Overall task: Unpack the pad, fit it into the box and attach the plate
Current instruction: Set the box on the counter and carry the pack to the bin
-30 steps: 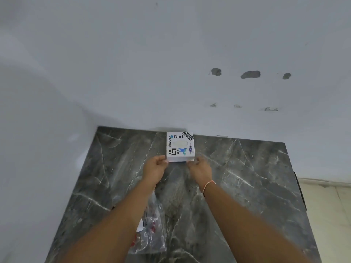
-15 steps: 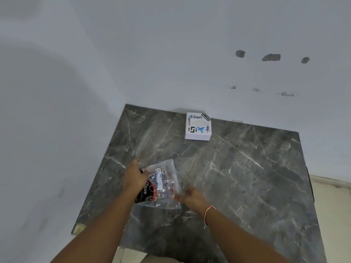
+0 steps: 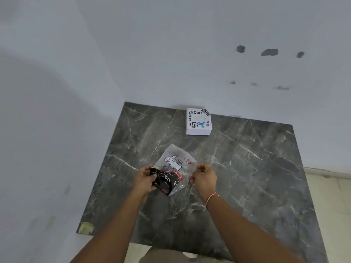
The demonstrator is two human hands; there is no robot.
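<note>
A: What lies around the hands?

B: A dark grey marble table (image 3: 247,168) pushed into a corner of pale walls. One white box (image 3: 198,121) with stickers on its lid, "Dart" among them, sits at the far edge against the wall, well apart from the hands. Nothing stands between it and them. The far wall (image 3: 171,54) carries three dark patches and three fainter marks below them.

A: And the pad?

B: One black pad (image 3: 165,180) with "Love" in pale script and some red on it, partly inside one clear plastic bag (image 3: 177,162) that has a white label. It is near the middle of the table, between the two hands.

A: What are the hands doing?

B: The left hand (image 3: 143,180) has its fingers and thumb curled round the pad's near left end, which pokes out of the bag. The right hand (image 3: 204,180) pinches the bag's right edge, fingers bent; a thread band (image 3: 211,197) circles that wrist.

A: Any plate?

B: I cannot tell one apart from the box.
</note>
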